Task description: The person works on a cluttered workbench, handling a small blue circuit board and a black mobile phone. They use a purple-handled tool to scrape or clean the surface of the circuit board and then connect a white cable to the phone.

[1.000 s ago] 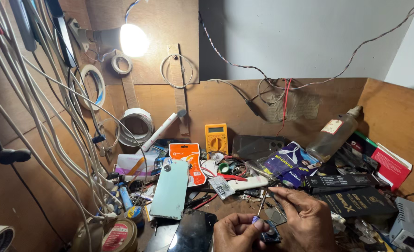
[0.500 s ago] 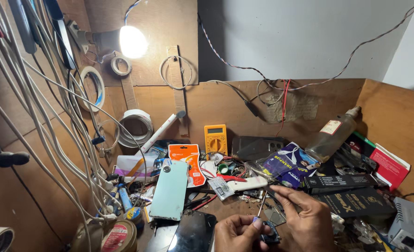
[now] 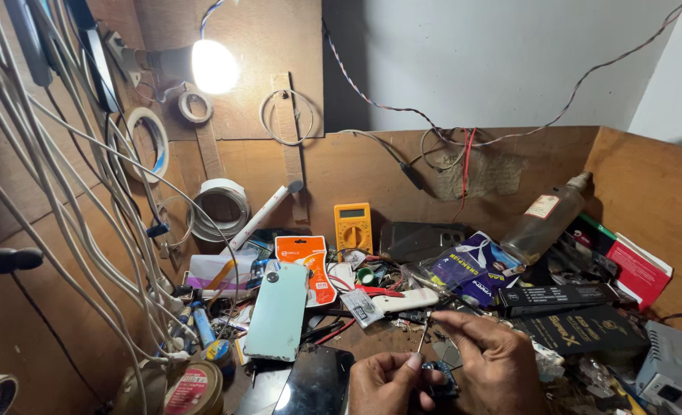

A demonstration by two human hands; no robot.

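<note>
- Left hand (image 3: 383, 380): low in the view, fingers curled, fingertips pinching a small dark part (image 3: 438, 378) from the left.
- Right hand (image 3: 494, 361): just beside the left, thumb and forefinger pinched on a thin metal tool (image 3: 423, 336). The tool stands nearly upright, its tip down toward the part.
- Part: held between both hands, above the front of the desk (image 3: 371, 342). It is too small to make out in detail.
- Black phone (image 3: 314, 383): lies flat on the desk, touching or just left of the left hand.
- Mint phone (image 3: 278, 310): lies back up, left of the black phone, well apart from the hands.
- Orange pack (image 3: 308, 265): leans behind the mint phone.
- Yellow meter (image 3: 353, 225): stands against the wooden back wall.
- Blue pouch (image 3: 471, 269) and clear bottle (image 3: 544, 219): beyond the right hand; the bottle leans tilted toward the right corner.
- Black boxes (image 3: 579, 315): right of the right hand.
- Lamp (image 3: 214, 67): lit, upper left, above hanging white cables (image 3: 64, 230).
</note>
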